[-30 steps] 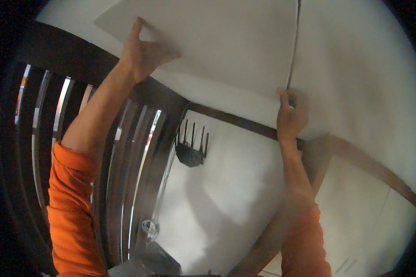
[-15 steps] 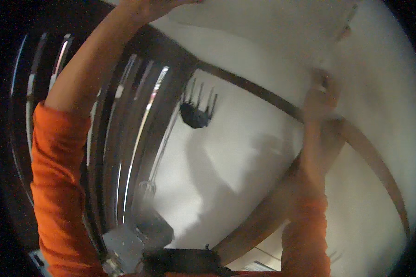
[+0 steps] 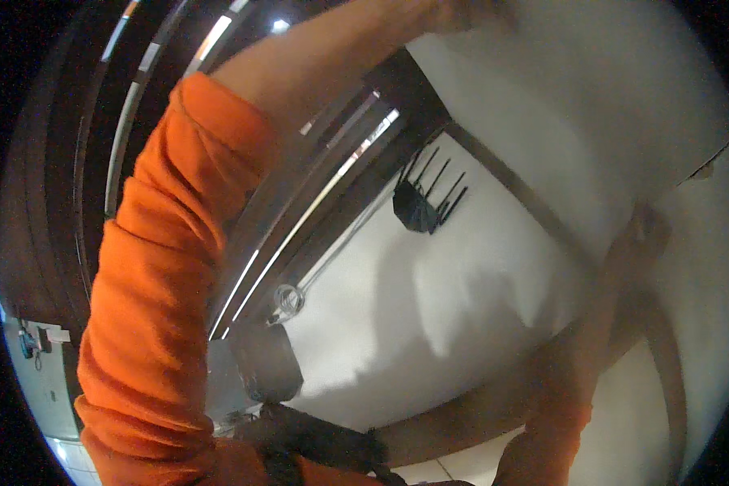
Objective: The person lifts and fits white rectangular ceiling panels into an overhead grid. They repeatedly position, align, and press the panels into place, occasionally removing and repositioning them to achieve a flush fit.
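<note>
My left hand (image 3: pixel 466 14) reaches up to the top edge, against a broad pale surface (image 3: pixel 559 73) that fills the upper right. Its fingers are dark, smeared and partly cut off, so their pose cannot be made out. Raised on the right is my right hand (image 3: pixel 641 235), blurred, its fingers seemingly curled closed below the same pale surface. A small light spot shows at its fingertips; what it grips, if anything, is too blurred to name. Orange sleeves are pushed up both forearms.
A black router-like box with several antennas (image 3: pixel 415 206) is mounted on the white wall (image 3: pixel 340 348). Below it are a coiled cable (image 3: pixel 289 300) and a dark grey box (image 3: pixel 269 362). Dark slats with bright gaps (image 3: pixel 332 182) line the left. A brown band (image 3: pixel 462 413) curves beneath.
The view has turned and shifted, so the wall things sit farther right. My left hand now reaches farther right along the top; my right hand appears lower and farther right.
</note>
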The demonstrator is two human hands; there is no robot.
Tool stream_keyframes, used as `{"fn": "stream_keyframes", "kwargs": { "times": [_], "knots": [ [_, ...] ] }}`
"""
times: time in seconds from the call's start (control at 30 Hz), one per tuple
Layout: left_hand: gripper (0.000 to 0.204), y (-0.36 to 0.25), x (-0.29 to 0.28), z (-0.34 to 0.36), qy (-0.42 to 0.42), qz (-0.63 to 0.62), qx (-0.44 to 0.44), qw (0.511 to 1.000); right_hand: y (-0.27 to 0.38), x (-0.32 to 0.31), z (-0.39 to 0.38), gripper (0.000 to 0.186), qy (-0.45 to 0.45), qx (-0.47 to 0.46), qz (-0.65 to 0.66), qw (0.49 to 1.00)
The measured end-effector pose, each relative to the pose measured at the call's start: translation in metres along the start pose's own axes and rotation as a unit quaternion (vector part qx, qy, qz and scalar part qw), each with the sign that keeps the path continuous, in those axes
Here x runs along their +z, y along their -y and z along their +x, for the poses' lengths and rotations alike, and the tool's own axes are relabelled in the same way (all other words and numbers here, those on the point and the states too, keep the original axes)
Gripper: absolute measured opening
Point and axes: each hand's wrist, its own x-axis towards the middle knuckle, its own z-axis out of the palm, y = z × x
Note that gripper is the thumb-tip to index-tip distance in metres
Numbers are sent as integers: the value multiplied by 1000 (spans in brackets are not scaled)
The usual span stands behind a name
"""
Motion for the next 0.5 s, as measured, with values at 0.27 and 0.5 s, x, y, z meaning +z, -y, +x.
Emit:
{"fn": "stream_keyframes", "kwargs": {
  "times": [0.27, 0.5],
  "knots": [
    [129, 11, -7, 17, 41, 69, 72, 994, -17, 3, -9, 17, -8, -15, 5, 1000],
    [135, 10, -9, 14, 15, 63, 52, 997, -2, 7, -12, 16, -13, -7, 12, 1000]
  ]
}}
